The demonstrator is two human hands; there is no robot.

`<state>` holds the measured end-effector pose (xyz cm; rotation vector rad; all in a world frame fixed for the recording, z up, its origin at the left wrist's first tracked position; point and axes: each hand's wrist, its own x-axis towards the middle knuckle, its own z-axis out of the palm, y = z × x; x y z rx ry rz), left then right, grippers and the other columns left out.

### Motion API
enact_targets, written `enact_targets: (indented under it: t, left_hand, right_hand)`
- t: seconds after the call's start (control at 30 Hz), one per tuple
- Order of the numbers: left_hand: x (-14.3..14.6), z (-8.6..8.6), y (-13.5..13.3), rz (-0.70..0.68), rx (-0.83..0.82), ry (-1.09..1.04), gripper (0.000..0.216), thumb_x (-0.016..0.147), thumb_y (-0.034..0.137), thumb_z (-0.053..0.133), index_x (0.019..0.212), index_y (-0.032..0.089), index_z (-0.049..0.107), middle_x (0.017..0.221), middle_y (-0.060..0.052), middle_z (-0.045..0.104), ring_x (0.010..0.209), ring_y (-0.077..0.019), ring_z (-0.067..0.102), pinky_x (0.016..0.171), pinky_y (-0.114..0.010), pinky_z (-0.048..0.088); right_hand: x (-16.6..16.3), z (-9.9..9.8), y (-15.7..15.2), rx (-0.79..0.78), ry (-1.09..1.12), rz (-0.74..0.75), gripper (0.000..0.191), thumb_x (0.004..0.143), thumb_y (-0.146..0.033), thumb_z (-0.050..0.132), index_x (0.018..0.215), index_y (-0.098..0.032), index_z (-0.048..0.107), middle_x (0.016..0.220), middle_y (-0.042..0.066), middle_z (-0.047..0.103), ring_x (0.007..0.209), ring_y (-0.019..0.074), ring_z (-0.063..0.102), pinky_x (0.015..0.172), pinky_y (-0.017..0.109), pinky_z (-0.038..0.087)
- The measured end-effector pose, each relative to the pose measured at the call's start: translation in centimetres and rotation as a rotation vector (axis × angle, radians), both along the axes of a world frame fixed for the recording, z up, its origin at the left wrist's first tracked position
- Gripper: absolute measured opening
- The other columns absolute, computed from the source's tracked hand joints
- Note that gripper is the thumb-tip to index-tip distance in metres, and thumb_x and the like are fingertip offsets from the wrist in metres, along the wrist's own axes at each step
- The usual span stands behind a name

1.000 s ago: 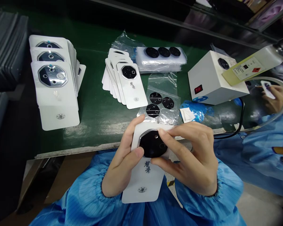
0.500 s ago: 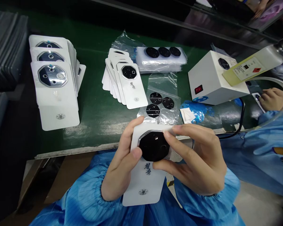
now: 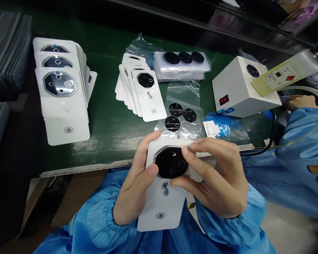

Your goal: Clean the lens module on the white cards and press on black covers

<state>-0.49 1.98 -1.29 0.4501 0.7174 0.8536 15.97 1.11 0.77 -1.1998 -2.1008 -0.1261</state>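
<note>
A white phone back cover (image 3: pixel 161 204) with dark lettering is held up at the bench's front edge. My left hand (image 3: pixel 137 183) is closed on its left side, the thumb at the rim of the octagonal camera ring. Over that ring lies a black octagonal lens cover (image 3: pixel 171 161). My right hand (image 3: pixel 214 176) pinches around the right side, with a fingertip on the lens cover's upper right edge and the thumb at its lower edge. Whether the lens cover sits fully flat in the ring I cannot tell.
White back covers stand stacked at left (image 3: pixel 66 116) and centre (image 3: pixel 151 102). Loose lens covers (image 3: pixel 172 123) lie on a plastic bag, with a packed stack (image 3: pixel 180 68) behind. A white box (image 3: pixel 238 90) holds a tilted bottle (image 3: pixel 281 76). A co-worker's sleeve (image 3: pixel 302 141) is at right.
My right hand has shifted slightly left, its fingers still at the lens cover's edge. The co-worker's hand at right has moved back behind the tube. My left hand is nearly unchanged.
</note>
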Motion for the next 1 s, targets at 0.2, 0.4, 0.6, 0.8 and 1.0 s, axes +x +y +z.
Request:
enact_targets:
  t: [0.2,0.4,0.6,0.8,1.0]
  left_hand:
    - [-0.1,-0.1,-0.2,-0.040,0.067,-0.033,0.047,0.087,0.026,0.053,0.129,0.044,0.044,0.116,0.005,0.063,0.109,-0.0271,0.061,0.083,-0.039,0.055]
    - [-0.2,-0.1,-0.3,-0.031,0.207,0.029,0.048,0.090,0.024,0.050,0.128,0.052,0.043,0.135,0.013,0.051,0.113,-0.0252,0.059,0.087,-0.039,0.055]
    - [0.0,-0.3,0.0,-0.016,0.235,0.003,0.046,0.091,0.024,0.049,0.127,0.053,0.046,0.134,0.015,0.052,0.115,-0.0234,0.058,0.084,-0.032,0.056]
    - [0.9,-0.1,0.3,0.069,0.309,-0.036,0.045,0.092,0.017,0.043,0.130,0.042,0.047,0.135,0.013,0.053,0.131,-0.0212,0.042,0.110,-0.036,0.034]
    - [1.2,0.7,0.4,0.041,0.259,0.068,0.048,0.091,0.021,0.044,0.137,0.035,0.038,0.138,0.008,0.051,0.132,-0.0262,0.042,0.104,-0.039,0.042]
  right_hand:
    - [-0.3,0.6,-0.4,-0.036,0.012,-0.042,0.030,0.075,-0.025,0.073,0.098,-0.009,0.063,0.099,0.011,0.059,0.094,0.0227,0.057,0.081,0.041,0.050]
    - [-0.5,1.3,-0.2,-0.047,-0.016,-0.068,0.026,0.077,-0.026,0.071,0.097,-0.011,0.063,0.097,0.010,0.059,0.091,0.0225,0.058,0.081,0.042,0.050]
    - [-0.2,1.4,-0.3,-0.023,-0.037,-0.087,0.031,0.075,-0.028,0.072,0.101,-0.014,0.062,0.102,0.011,0.058,0.095,0.0261,0.056,0.079,0.045,0.051]
    - [0.1,1.6,-0.4,-0.064,-0.035,-0.110,0.029,0.078,-0.029,0.069,0.104,-0.019,0.060,0.104,0.011,0.057,0.097,0.0291,0.056,0.079,0.049,0.051]
    - [0.3,2.0,-0.6,-0.094,-0.040,-0.123,0.029,0.079,-0.028,0.068,0.106,-0.023,0.059,0.107,0.010,0.056,0.099,0.0305,0.057,0.081,0.051,0.052]
